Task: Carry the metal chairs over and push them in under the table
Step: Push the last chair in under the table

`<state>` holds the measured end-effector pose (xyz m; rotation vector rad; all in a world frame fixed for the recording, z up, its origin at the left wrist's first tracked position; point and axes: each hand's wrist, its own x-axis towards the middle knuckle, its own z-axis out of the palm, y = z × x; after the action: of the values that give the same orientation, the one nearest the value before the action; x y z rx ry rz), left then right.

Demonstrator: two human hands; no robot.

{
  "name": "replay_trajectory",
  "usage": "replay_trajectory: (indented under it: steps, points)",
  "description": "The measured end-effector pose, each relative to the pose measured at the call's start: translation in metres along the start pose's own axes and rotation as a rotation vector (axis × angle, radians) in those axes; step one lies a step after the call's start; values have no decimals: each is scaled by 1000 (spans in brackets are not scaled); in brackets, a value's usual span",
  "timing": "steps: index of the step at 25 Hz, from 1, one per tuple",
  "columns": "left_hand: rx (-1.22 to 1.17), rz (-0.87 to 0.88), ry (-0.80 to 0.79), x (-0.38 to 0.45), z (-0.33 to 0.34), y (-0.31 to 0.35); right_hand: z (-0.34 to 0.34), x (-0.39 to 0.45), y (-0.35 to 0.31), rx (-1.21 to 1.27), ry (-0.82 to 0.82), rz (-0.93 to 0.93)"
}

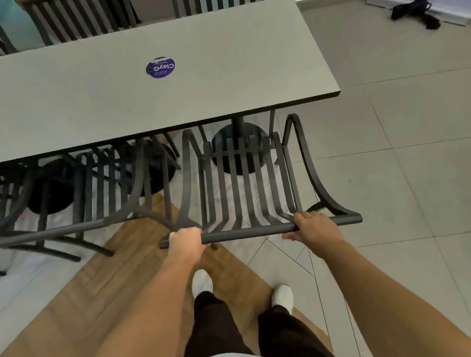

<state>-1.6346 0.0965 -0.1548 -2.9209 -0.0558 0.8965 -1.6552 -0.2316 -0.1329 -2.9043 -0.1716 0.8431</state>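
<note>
A black metal chair (245,177) with a slatted back and seat stands at the near right end of the grey table (141,101), its seat partly under the tabletop edge. My left hand (184,238) grips the left end of the chair's round top rail. My right hand (311,226) grips the same rail near its right end. A second black metal chair (105,191) stands just to the left, its seat also under the table.
The table's round black pedestal base (238,147) sits under the top, in front of the chair. More slatted chairs (81,19) line the far side. A purple sticker (160,67) marks the tabletop. A dark bag (414,10) lies on the tiled floor at far right. My feet stand on a wooden floor strip.
</note>
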Motion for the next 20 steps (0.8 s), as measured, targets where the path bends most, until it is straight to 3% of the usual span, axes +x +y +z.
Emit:
replay_trajectory:
  steps: [8, 20]
  points:
    - [-38, -5, -8, 15, -5, 47, -17, 21, 50, -23, 0, -48]
    - [-102, -45, -47, 83, -54, 34, -52, 100, 49, -58, 65, -57]
